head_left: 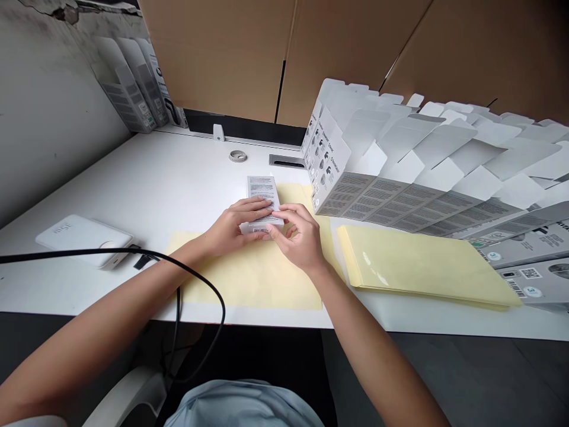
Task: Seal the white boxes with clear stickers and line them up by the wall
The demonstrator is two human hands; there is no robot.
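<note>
Head view, counter [146, 172] with a small printed box [262, 185] as landmark.

Item: small printed box, lying on a yellow sheet [249, 284], text side up, barcode at the near end.

Left hand [237, 222]: fingers laid over the box's top, thumb along its near end; grip closed around the box, apparently to steady it.

Right hand [304, 237]: thumb and fingertips at the box's near right corner; grip appears to be pinching it there, presumably to control that end.

Right of the box: upright cartons [368, 196], flaps raised, ranked tightly, probably so each supports the next; nearer the person, a stack of yellow sheets [427, 261], likely kept within reach.

Left of the box: white device [80, 237]; black cable [213, 284] looping over the counter's front edge.

Beyond the box: pale ring [237, 156] and slotted plate [287, 161].

Surface: white, smooth, partly covered by the yellow sheet.

Room: brown cardboard [222, 53] behind the box; scuffed pale wall [48, 118] far left; white chair part [128, 397] below the counter.
</note>
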